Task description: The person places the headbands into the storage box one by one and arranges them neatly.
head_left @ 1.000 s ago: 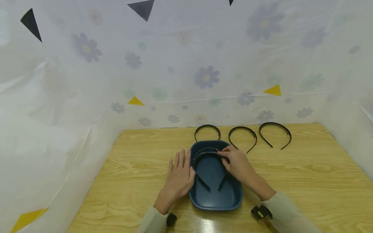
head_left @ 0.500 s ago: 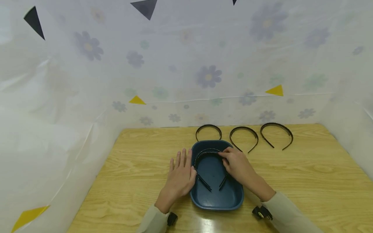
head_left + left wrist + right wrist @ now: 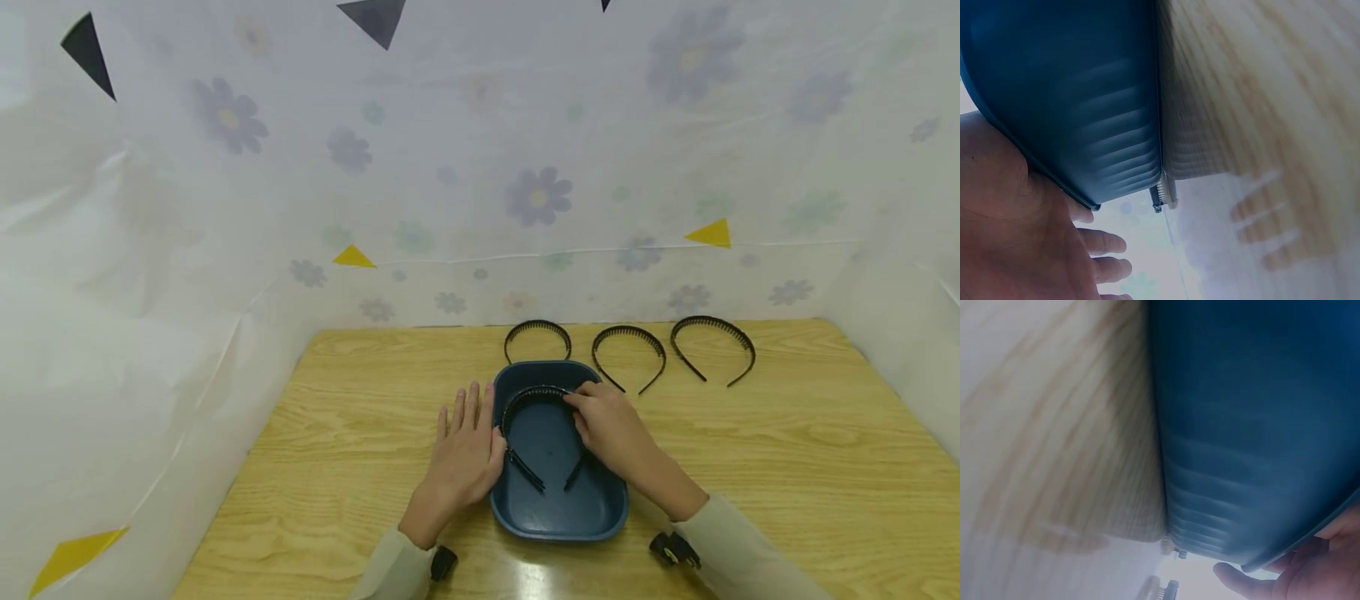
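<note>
- L hand (image 3: 463, 454): flat on table (image 3: 352, 400), fingers straight, thumb against blue tray (image 3: 558, 521), holding nothing.
- Black headband (image 3: 534, 396): lying in tray.
- R hand (image 3: 611, 425): fingertips pinching headband top.
- Behind tray: 3 more headbands (image 3: 628, 333) in a row.

The head view looks down on the whole table (image 3: 750, 467); both wrist views press close against the tray (image 3: 1085, 94) wall.
</note>
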{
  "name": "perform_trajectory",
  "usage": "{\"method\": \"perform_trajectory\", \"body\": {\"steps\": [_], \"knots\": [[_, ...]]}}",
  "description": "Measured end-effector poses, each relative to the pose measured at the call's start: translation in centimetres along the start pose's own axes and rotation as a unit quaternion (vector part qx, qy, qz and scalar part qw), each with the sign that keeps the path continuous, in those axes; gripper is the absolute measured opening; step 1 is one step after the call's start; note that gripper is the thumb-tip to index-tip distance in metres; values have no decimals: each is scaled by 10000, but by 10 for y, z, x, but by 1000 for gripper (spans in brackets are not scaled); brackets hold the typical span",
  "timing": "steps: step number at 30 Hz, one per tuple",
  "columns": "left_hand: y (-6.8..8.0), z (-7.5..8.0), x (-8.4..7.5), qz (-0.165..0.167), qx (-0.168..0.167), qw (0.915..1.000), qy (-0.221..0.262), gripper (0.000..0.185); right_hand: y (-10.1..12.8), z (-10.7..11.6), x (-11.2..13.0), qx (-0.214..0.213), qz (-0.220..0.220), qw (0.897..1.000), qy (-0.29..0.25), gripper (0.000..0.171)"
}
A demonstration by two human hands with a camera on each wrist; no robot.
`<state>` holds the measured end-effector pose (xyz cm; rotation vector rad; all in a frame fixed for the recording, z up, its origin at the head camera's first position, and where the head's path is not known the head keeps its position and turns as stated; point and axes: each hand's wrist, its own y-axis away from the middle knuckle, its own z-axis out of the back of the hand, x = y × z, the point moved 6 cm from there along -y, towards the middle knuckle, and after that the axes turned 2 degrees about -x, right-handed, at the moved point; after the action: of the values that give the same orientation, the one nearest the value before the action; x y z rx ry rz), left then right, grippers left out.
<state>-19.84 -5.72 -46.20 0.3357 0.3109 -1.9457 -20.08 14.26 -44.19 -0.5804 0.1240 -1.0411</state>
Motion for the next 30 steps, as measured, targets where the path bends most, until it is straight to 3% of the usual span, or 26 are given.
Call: {"method": "perform_trajectory", "body": {"steps": [12, 30], "knots": [[0, 0, 0, -9, -10, 10000, -37, 62, 0, -3, 3, 206, -3, 9998, -57, 21], [1, 2, -2, -16, -31, 10000, 26, 62, 3, -1, 3, -164, 36, 9999, 33, 28]]}}
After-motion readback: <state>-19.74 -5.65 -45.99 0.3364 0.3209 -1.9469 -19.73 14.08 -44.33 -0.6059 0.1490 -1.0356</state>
